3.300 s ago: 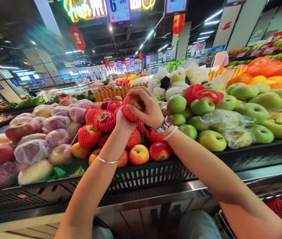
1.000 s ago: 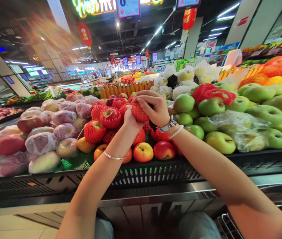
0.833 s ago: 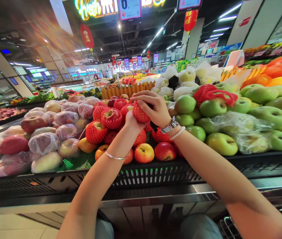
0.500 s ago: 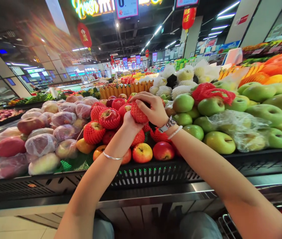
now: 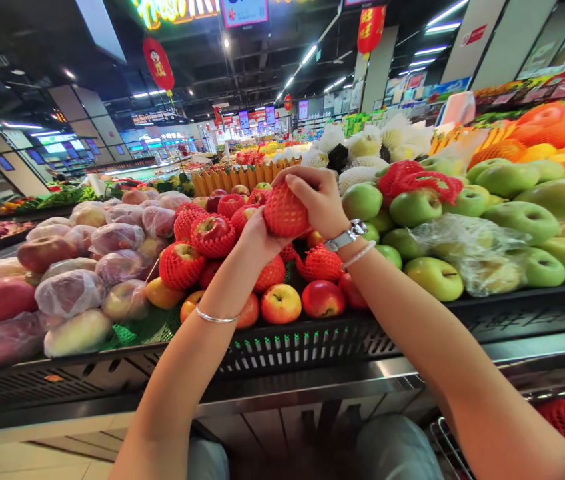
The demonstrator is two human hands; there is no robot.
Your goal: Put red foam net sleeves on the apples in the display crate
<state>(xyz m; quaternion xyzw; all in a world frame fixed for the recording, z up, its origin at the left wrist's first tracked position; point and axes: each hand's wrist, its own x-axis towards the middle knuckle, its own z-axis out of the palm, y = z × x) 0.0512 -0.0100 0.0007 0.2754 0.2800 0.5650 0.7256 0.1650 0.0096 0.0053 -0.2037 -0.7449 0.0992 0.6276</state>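
Neon sign (image 5: pixel 175 12) reading "Fresh", overhead

This is a supermarket produce hall; a long black slatted display desk (image 5: pixel 292 350) carries red apples in red foam netting (image 5: pixel 211 235) and glossy green apples (image 5: pixel 415 208); a glowing neon sign (image 5: pixel 172 10), a bright rectangular price screen (image 5: pixel 245 12) and red paper lanterns (image 5: pixel 158 65) hang overhead.

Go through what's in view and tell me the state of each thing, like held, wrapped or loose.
Left hand: cupped under the netted apple, holding it.
Right hand: closed over the netted apple from above.
Netted apple: in a red foam net, lifted above the display.
Bare apple: unwrapped, resting on the display.
Bagged fruit: wrapped in clear plastic.
Red netting: loose on the green apples.
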